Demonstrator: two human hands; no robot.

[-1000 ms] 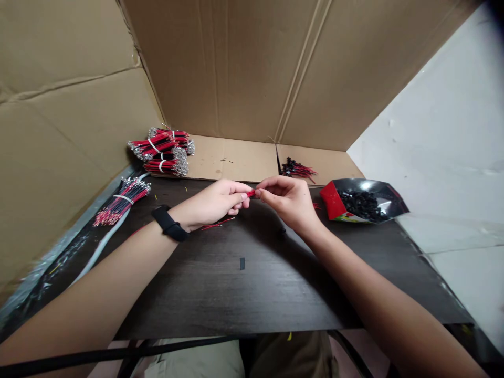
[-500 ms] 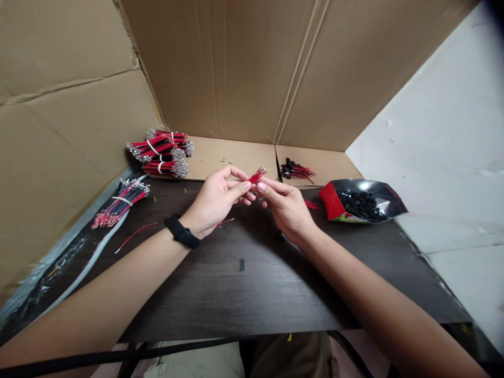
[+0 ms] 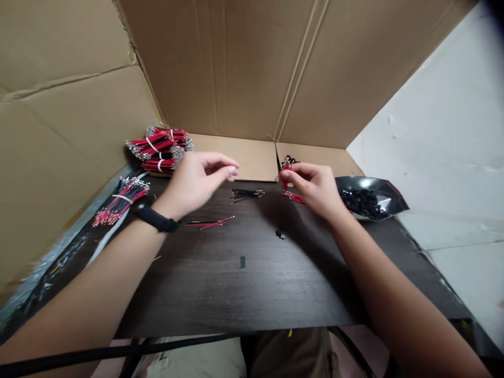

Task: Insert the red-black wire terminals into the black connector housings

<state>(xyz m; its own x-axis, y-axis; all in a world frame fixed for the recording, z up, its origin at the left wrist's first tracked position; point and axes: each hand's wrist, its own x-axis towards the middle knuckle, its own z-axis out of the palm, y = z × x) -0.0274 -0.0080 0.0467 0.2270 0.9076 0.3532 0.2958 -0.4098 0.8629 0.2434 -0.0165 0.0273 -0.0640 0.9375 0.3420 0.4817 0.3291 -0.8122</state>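
Observation:
My right hand (image 3: 311, 186) pinches a small bunch of red wires (image 3: 286, 181) between thumb and fingers, silvery tips pointing up. Beneath it, more red wires (image 3: 293, 197) lie on the table. My left hand (image 3: 202, 178), with a black band on its wrist, hovers left of centre. Its thumb rests near the curled fingers, and no wire shows in it. Between the hands lies a loose group of black wires (image 3: 247, 194) with metal ends. A few red and black wires (image 3: 212, 223) are nearer me, below the left hand.
Tied red-and-black wire bundles (image 3: 157, 147) are stacked at the back left, another bundle (image 3: 122, 201) before them. A tray of small black parts (image 3: 364, 202) stands right. A small black piece with metal tips (image 3: 280, 233) lies mid-table. Cardboard walls (image 3: 236, 68) enclose the back.
My hands have moved apart. The left one has let go of the red wires and gone left; the right one has carried them right. Black wires between them are now uncovered.

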